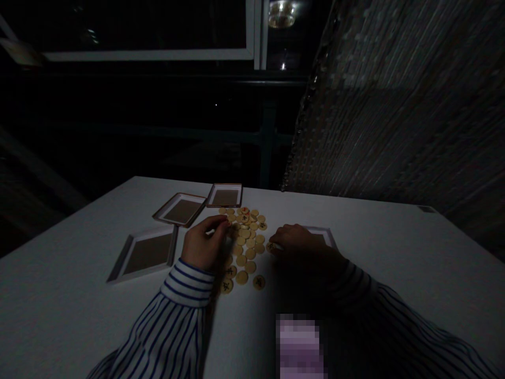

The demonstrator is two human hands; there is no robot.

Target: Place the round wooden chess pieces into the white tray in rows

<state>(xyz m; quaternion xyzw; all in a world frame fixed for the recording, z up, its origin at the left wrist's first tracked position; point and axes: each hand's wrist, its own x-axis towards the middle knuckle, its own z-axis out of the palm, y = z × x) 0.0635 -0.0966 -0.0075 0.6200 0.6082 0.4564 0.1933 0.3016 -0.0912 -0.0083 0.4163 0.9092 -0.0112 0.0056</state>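
Observation:
Several round pale-yellow game discs (pixel 248 239) with dark and red characters lie spread on a white table (pixel 394 247). My left hand (pixel 205 243) rests at the left edge of the pile, its fingers curled and its fingertips pinched on the discs there. On the right side of the pile, my right hand (pixel 294 239) lies palm down with its fingertips pressed on one disc (pixel 271 246). Both arms wear blue-and-white striped sleeves.
Three shallow white-rimmed trays with brown insides lie left and behind the pile: a near one (pixel 145 253), a middle one (pixel 180 209), a far one (pixel 225 196). Another tray (pixel 325 234) is partly hidden under my right hand. A beaded curtain (pixel 394 105) hangs at right. The room is dark.

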